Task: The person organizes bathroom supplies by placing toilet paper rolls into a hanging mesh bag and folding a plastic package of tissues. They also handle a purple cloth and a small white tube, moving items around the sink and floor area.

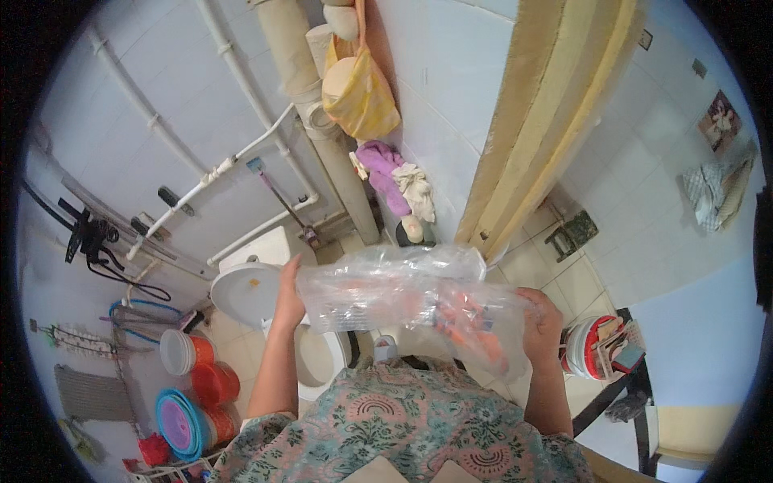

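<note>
A large clear plastic bag (386, 290) stretches between my two hands at waist height. Blurred orange and blue shapes show through its right half; what they are I cannot make out. On the bag's left end my left hand (291, 294) is closed, thumb side up, its other fingers partly hidden by the plastic. At the opposite end my right hand (543, 320) grips the bag's edge with bent fingers.
Below the bag, left of my feet, stands a white toilet (316, 358) with its lid (248, 291) raised. Orange buckets (216, 381) and a blue basin (173, 402) sit at left. Pipes (266, 105) line the wall. A wooden door frame (539, 121) rises ahead; a red-rimmed bucket (581, 354) stands right.
</note>
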A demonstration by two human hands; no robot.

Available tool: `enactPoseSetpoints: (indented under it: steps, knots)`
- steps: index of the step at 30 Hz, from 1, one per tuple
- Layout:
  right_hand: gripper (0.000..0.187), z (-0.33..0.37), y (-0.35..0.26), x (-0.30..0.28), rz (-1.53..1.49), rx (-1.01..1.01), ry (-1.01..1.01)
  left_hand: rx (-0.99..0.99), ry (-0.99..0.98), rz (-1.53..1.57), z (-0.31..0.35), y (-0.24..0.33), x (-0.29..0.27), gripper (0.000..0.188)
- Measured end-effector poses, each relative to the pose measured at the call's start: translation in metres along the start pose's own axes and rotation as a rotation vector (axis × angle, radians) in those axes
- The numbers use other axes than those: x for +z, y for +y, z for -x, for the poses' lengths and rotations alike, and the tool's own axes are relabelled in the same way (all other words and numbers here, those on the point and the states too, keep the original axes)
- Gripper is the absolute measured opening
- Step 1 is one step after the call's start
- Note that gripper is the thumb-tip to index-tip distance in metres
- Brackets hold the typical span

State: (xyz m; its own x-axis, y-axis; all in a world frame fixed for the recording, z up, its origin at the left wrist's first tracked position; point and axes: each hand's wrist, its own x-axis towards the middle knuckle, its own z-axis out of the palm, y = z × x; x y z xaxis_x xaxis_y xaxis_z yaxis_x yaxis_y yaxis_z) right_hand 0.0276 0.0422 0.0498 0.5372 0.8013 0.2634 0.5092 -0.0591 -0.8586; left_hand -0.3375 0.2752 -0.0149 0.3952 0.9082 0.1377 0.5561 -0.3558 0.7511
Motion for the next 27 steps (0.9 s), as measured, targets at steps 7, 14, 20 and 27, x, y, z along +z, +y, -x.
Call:
enactPoseSetpoints:
  steps: [7,14,20,27]
  knots:
    - [0.021,-0.010,-0.035,-0.012,0.472,-0.464,-0.032,0.180,-0.374,-0.874,0.006,0.052,-0.024,0.068]
    - [0.026,-0.006,-0.048,-0.008,0.622,-0.761,-0.041,0.140,-0.629,-0.549,0.012,0.086,-0.037,0.059]
    - [0.025,-0.004,-0.068,0.015,0.607,-0.976,-0.243,0.850,-0.450,-0.006,-0.016,0.183,0.024,0.043]
    - [0.020,-0.002,-0.052,0.016,0.565,-1.097,-0.173,0.520,-0.261,-0.199,-0.014,0.136,0.065,0.034]
